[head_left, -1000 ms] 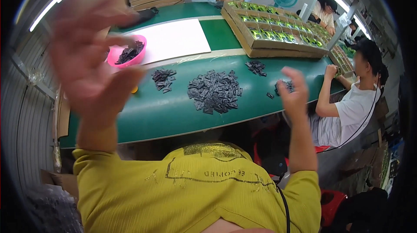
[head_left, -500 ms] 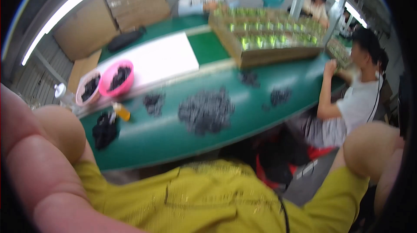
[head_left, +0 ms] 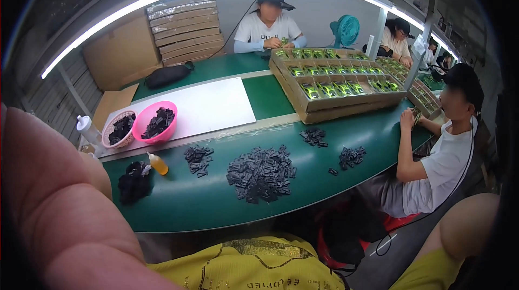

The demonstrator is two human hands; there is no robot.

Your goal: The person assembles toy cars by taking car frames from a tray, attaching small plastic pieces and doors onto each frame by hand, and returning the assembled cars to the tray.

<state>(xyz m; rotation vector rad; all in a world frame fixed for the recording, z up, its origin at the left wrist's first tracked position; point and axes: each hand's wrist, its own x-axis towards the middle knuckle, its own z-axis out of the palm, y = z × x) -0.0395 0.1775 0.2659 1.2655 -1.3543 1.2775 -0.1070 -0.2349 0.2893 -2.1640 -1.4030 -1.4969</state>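
green tabletop [head_left: 216,211] curves in front of us, with the large pile of small black pieces [head_left: 261,175] at its centre, just beyond our yellow shirt [head_left: 254,265], probably so that either hand can get to it easily. three smaller heaps [head_left: 198,159] lie apart from it, one on the left and two on the right, perhaps to keep portions separate. the pink bowl [head_left: 167,135] and the pale basket [head_left: 124,142] hold more black pieces at the left, likely there to leave the middle free. our left hand [head_left: 70,209] looms close to the lens, nearest the black bundle [head_left: 134,183] and the squeeze bottle [head_left: 159,164] in the view, though it seems raised well above them; we cannot tell whether its fingers are closed or hold anything. our right hand is out of sight, with only the bent right arm [head_left: 467,225] showing, so its grip is unknown too. a second ago both our hands hung blurred over the table; now the left fills the lower left edge and the right has gone. the view has tilted too, bringing the bundle and the whole basket into sight, while the pile and heaps keep their arrangement.
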